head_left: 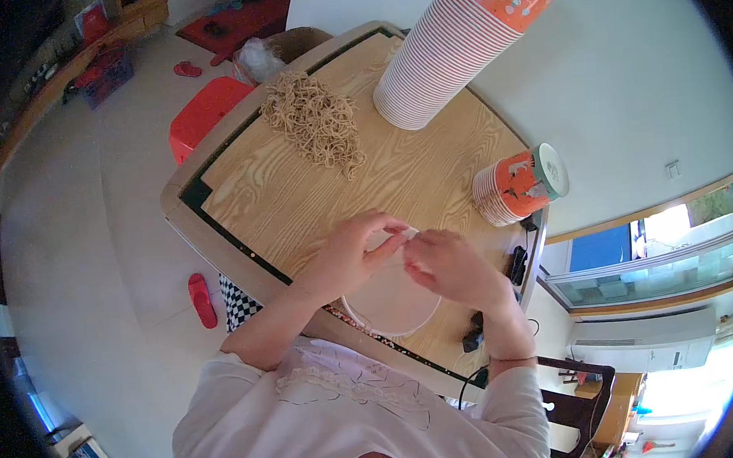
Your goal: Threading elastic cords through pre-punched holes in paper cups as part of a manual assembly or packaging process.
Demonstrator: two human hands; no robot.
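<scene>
The fingertips of the left hand (355, 250) and the right hand (455, 267) are held close together at the far rim of a white container (387, 307); the fingers of both are bent and drawn in, but whether the rim itself or something small between them is pinched cannot be told, since the tips are hidden by one another; the container is set near the person's edge of the table (274, 205), with its open mouth turned up and its pale inside exposed, and a strip of coloured print is shown along its near outer side.

Beyond the left hand, a loose, tangled heap of tan cord (315, 120) is spread on the wood-grain top; to the right of the cord, near the far edge, a tall, tilted-looking stack of nested cups (445, 63) is seen, its uppermost one printed in orange and green; nearer the right hand, a shorter stack (518, 186) is placed with a round base uppermost; along the right edge, small black objects (474, 331) are scattered.

Off the table, a red stool (207, 113) is stationed by the left side; on the pale floor, a red slipper (202, 300) is seen.
</scene>
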